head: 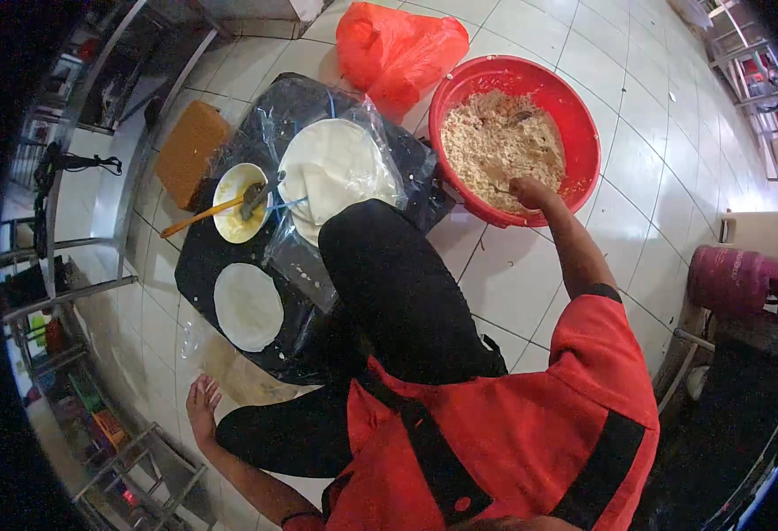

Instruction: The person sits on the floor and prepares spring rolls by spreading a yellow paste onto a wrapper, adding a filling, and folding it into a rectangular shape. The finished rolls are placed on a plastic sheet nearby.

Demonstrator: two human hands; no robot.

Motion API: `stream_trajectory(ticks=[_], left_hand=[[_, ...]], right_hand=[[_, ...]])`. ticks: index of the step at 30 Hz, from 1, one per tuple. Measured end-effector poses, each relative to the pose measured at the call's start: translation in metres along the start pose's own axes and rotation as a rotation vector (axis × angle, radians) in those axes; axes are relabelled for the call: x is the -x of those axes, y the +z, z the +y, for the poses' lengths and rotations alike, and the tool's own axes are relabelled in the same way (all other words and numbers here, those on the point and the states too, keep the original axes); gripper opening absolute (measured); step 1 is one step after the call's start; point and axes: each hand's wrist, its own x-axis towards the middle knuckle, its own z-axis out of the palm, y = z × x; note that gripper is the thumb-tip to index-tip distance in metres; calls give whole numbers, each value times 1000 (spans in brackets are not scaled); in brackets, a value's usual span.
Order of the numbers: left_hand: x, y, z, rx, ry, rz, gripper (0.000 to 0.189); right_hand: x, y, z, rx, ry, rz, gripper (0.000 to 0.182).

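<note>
My right hand is closed on the handle of a metal spoon, whose end is in a crumbly pale filling inside a red plastic basin. Over the floor beside my knee, my left hand hangs with its fingers apart, holding nothing. One round white wrapper sheet lies flat on the black board. A stack of similar sheets rests on clear plastic. Left of the stack stands a white bowl with yellow liquid and a brush with a wooden handle.
A red plastic bag sits on the tiled floor by the basin. An orange-brown block is left of the board. Metal racks run along the left side, and a pink gas cylinder is at right.
</note>
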Motion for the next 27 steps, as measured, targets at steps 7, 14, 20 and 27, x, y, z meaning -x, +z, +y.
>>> stream_trajectory(ticks=[7,14,20,27], left_hand=[[-7,-1,-4,12,31,-28,48],[-4,-8,-13,18,39,-32,49],[-10,-9,-14,67,76,-46,46],[-2,-1,-3,60,81,-13,45]], right_hand=[[15,-18,-6,54,-154,-135,17],[48,-66,-34,-305,24,-281,18],[65,-84,-38,-619,146,-256,23],[73,-161,-67,-537,154,-217,21]])
